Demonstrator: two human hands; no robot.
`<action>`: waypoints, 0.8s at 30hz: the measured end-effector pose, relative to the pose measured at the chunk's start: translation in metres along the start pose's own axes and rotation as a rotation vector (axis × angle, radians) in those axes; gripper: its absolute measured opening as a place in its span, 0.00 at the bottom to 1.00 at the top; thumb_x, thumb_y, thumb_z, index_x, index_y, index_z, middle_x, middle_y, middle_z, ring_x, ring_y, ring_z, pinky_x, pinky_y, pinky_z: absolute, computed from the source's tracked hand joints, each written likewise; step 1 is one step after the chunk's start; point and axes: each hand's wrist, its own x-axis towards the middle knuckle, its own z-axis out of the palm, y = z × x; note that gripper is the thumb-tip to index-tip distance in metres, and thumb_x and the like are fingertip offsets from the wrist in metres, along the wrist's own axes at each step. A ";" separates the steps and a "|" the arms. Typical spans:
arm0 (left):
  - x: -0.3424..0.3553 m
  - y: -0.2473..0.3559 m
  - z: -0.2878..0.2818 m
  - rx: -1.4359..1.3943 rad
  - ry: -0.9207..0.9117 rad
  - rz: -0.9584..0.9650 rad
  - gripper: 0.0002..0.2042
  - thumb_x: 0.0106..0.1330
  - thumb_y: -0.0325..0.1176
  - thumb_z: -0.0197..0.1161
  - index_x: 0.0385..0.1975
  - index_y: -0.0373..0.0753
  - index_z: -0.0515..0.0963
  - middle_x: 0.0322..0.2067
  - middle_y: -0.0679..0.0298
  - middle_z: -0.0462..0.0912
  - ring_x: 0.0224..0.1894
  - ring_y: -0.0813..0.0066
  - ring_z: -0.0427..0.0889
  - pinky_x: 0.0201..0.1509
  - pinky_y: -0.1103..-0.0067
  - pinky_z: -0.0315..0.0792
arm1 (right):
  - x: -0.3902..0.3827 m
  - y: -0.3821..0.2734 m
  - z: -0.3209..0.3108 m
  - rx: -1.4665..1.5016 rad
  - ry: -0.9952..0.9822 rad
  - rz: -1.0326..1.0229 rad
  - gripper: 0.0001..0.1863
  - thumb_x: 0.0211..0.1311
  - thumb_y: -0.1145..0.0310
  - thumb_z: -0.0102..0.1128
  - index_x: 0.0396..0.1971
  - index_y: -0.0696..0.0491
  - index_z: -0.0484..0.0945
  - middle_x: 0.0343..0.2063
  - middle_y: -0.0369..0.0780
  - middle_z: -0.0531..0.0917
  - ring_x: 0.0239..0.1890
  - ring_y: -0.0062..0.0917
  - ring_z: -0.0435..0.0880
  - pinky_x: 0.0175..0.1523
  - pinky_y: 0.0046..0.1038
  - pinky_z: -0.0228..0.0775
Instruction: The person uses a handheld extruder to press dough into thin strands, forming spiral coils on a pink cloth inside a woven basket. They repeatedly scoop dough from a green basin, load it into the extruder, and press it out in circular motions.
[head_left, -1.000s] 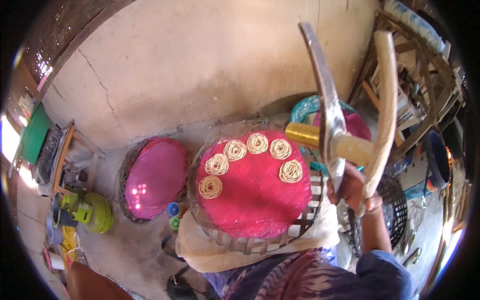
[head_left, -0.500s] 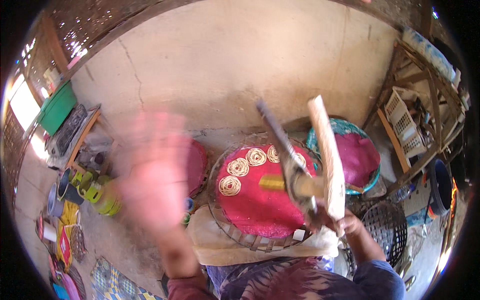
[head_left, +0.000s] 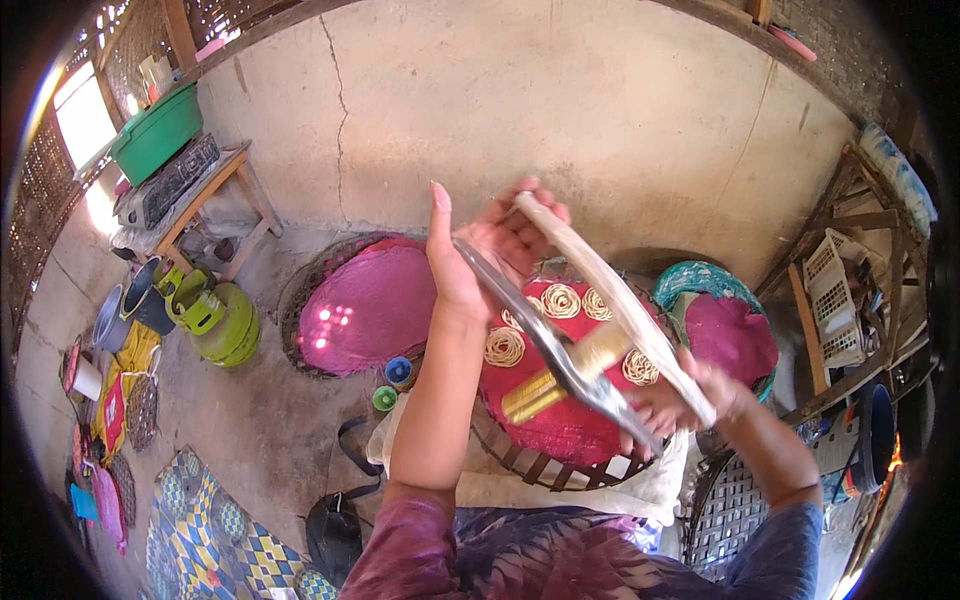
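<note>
A hand press with a brass-coloured cylinder, a dark lower bar and a pale wooden upper bar is tilted in mid-air. My right hand is closed round its near right end. My left hand is at the far left end, thumb and fingers spread; I cannot tell whether it touches the bars. Below lies a round slatted tray covered with red cloth. Several pale coils of thin strands, one a coil at the left, lie on the cloth, partly hidden by the press.
Left of the tray is a basket with pink cloth; a teal basin with magenta cloth stands right. Green gas cylinders and a wooden bench are farther left. A black woven basket sits near my right arm.
My left hand has swung right to the far end of the press. The press now leans left and lower, still in my right hand. The view has shifted left.
</note>
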 end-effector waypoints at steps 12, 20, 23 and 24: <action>-0.046 0.012 -0.120 -0.093 0.170 0.426 0.21 0.67 0.58 0.49 0.36 0.45 0.74 0.37 0.68 0.76 0.42 0.70 0.76 0.51 0.65 0.68 | 0.068 -0.059 0.014 -0.439 0.451 0.191 0.42 0.59 0.28 0.45 0.54 0.54 0.68 0.31 0.44 0.80 0.29 0.27 0.82 0.32 0.28 0.78; -0.036 0.005 -0.083 -0.103 0.198 0.444 0.18 0.67 0.55 0.52 0.35 0.45 0.73 0.35 0.71 0.75 0.41 0.74 0.76 0.49 0.66 0.67 | 0.042 -0.088 0.054 -0.541 0.583 0.343 0.41 0.60 0.28 0.41 0.48 0.56 0.72 0.28 0.41 0.79 0.27 0.25 0.81 0.32 0.28 0.78; -0.026 0.017 -0.081 -0.093 0.164 0.403 0.18 0.67 0.55 0.52 0.35 0.46 0.73 0.35 0.72 0.74 0.41 0.74 0.75 0.48 0.65 0.66 | 0.051 -0.088 0.050 -0.616 0.526 0.218 0.43 0.59 0.27 0.41 0.45 0.57 0.74 0.28 0.40 0.79 0.26 0.25 0.81 0.31 0.26 0.77; -0.027 0.023 -0.080 -0.055 0.130 0.410 0.18 0.67 0.56 0.51 0.35 0.46 0.73 0.35 0.71 0.74 0.41 0.74 0.75 0.48 0.65 0.66 | 0.055 -0.085 0.048 -0.612 0.542 0.212 0.43 0.59 0.27 0.41 0.44 0.57 0.74 0.28 0.40 0.79 0.26 0.25 0.82 0.31 0.26 0.77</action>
